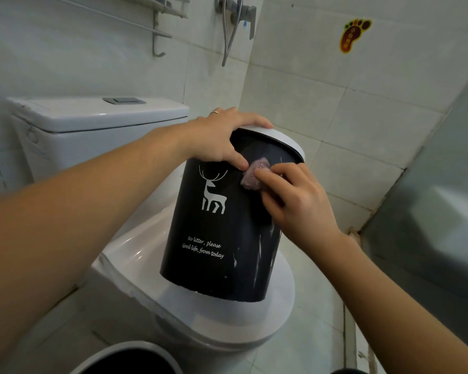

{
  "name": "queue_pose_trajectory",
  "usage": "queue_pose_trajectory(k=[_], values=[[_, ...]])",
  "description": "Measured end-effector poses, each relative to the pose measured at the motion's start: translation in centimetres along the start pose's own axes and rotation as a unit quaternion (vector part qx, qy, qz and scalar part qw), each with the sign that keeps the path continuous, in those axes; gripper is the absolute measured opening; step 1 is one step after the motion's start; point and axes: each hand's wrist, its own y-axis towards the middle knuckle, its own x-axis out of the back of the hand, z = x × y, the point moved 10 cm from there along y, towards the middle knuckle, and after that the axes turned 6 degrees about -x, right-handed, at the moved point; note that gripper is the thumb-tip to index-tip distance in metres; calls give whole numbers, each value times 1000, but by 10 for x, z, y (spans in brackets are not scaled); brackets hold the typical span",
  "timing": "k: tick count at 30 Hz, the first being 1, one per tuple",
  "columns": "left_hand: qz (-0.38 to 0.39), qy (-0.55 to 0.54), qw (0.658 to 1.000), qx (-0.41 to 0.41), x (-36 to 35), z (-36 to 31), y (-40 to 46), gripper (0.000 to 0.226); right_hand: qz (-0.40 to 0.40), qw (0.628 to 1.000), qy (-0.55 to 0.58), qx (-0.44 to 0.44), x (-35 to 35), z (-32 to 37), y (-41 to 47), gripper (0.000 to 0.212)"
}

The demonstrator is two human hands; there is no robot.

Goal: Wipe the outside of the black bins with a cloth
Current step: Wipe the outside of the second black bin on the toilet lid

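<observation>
While the round black plastic bin with a white deer (216, 228) sits on the closed white toilet lid (254, 319) | left hand (222, 139) grips its white rim | right hand (295, 201) pinches a small pink cloth (253, 176) against the upper side | white streaks low down look unwiped | second bin (127, 359) below looks untouched

I am looking down at a bin (216, 228) that is standing on the closed toilet lid (268, 317), tilting with its rim leaning away from me and to the right. My left hand (222, 139) is resting over the bin's upper left rim, thumb lying on the wall. My right hand (295, 201) is pressing a cloth (253, 175) against the upper wall, just right of that thumb. The cistern (92, 122) is sitting behind and left of the bin. A second bin (130, 359) is showing its rim at the bottom edge, in front of the toilet. A shower mixer (241, 12) is hanging on the wall behind, with a foot-shaped sticker (353, 35) to its right.
</observation>
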Motion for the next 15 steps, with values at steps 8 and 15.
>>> queue_pose_trajectory(k=[8, 15], values=[[-2, -10, 1000, 8, 1, 4, -3, 83, 97, 986, 28, 135, -16, 48, -70, 22], [-9, 5, 1000, 12, 1, 5, -2, 83, 32, 999, 13, 27, -3, 25, -38, 21]])
